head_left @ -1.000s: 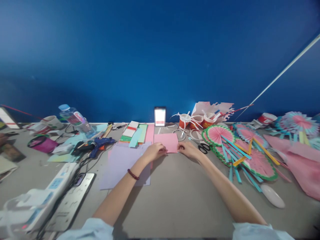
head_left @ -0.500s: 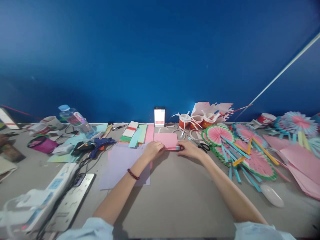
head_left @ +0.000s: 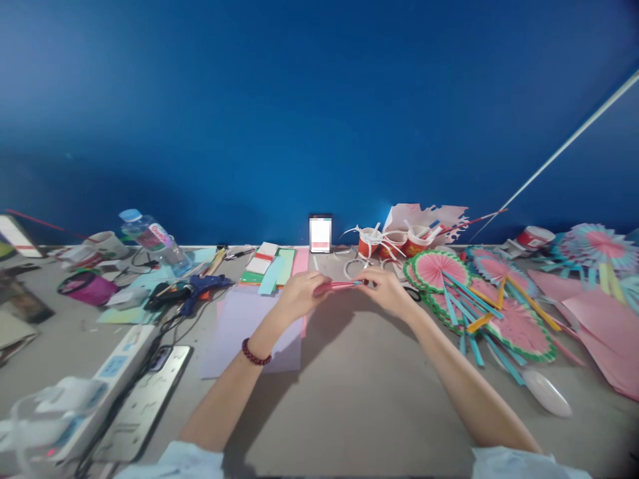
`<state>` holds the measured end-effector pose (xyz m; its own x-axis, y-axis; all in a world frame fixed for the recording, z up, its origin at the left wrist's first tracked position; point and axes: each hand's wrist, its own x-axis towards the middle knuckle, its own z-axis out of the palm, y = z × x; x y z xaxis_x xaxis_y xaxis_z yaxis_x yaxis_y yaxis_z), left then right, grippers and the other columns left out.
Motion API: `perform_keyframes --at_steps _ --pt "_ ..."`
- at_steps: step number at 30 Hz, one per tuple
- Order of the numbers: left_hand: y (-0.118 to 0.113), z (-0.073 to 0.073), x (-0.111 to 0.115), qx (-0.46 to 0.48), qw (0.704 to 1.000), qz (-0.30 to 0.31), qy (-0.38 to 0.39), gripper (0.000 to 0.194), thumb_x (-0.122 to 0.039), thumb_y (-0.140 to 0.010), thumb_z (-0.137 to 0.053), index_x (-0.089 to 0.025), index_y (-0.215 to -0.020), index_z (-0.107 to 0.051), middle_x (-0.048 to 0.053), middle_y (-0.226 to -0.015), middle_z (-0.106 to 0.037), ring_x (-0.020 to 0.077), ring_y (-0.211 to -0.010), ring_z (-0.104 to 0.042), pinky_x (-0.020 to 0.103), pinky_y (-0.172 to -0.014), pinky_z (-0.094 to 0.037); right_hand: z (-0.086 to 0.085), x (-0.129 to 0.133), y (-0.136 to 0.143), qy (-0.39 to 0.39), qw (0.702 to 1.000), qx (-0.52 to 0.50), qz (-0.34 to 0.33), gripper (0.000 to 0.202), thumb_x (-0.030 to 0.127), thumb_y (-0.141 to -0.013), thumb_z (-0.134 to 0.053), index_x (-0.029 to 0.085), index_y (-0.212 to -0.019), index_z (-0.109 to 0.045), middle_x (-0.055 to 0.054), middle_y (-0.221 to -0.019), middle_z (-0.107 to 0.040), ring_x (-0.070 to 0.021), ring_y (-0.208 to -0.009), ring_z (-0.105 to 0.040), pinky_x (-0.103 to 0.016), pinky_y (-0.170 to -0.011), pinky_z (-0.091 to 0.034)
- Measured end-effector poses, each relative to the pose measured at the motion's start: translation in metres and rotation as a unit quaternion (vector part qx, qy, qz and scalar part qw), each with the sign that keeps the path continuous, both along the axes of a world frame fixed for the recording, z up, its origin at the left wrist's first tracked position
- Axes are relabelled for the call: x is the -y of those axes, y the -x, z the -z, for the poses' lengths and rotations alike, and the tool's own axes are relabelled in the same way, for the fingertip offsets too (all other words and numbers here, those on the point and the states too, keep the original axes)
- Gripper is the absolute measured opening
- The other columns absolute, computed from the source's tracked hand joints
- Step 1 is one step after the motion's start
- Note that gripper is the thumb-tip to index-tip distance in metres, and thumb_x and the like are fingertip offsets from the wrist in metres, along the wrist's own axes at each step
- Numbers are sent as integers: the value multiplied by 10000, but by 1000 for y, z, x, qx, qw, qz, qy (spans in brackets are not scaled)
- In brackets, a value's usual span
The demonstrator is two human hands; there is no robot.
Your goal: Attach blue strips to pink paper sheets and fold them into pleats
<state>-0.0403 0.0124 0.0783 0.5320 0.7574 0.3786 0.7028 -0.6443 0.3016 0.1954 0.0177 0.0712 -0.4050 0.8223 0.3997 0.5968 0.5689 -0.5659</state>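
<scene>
Between my two hands is a pink pleated paper strip (head_left: 340,285), seen edge-on as a thin folded stack with a bit of blue at its right end. My left hand (head_left: 303,295) grips its left end, fingers closed on it. At the right end, my right hand (head_left: 383,287) pinches the folds between thumb and fingers. The paper is raised a little off the grey table (head_left: 359,386), and a shadow lies below. Left of it, under my left forearm, lie lilac paper sheets (head_left: 239,326).
On the right lie watermelon-patterned paper fans (head_left: 519,326), pink sheets (head_left: 599,326) and a white computer mouse (head_left: 546,394). Red paper cups (head_left: 369,245) stand at the back by an upright phone (head_left: 320,234). A blue glue gun (head_left: 204,287), bottle (head_left: 154,239) and power strip (head_left: 107,372) are left.
The pink folded paper has risen off the table and tipped from showing its flat face to edge-on. Both my hands have lifted slightly with it.
</scene>
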Motion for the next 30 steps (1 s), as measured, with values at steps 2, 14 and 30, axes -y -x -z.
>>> perform_keyframes --at_steps 2,14,30 --pt "-4 -10 9 2 1000 1 -4 241 -384 -885 -506 -197 -932 -651 30 -797 -649 161 -755 -598 259 -660 -425 -5 5 2 0 1000 -25 -1 217 366 -854 -551 199 -882 -687 -61 -850 -674 -183 -784 -597 -286 -690 -459" --pt "-17 -42 47 178 975 39 130 258 -295 -916 -453 -223 -972 -695 36 -891 -713 147 -763 -639 216 -642 -470 -39 33 14 56 983 -168 -42 242 429 -788 -642 204 -814 -730 -46 -751 -646 -163 -682 -563 -278 -596 -428" --pt "-19 -36 46 233 955 7 182 255 -280 -876 -496 -183 -883 -732 10 -803 -729 172 -764 -660 206 -648 -490 -32 33 17 60 971 -226 -43 164 362 -791 -655 251 -866 -750 -44 -813 -664 -168 -756 -597 -279 -648 -468"
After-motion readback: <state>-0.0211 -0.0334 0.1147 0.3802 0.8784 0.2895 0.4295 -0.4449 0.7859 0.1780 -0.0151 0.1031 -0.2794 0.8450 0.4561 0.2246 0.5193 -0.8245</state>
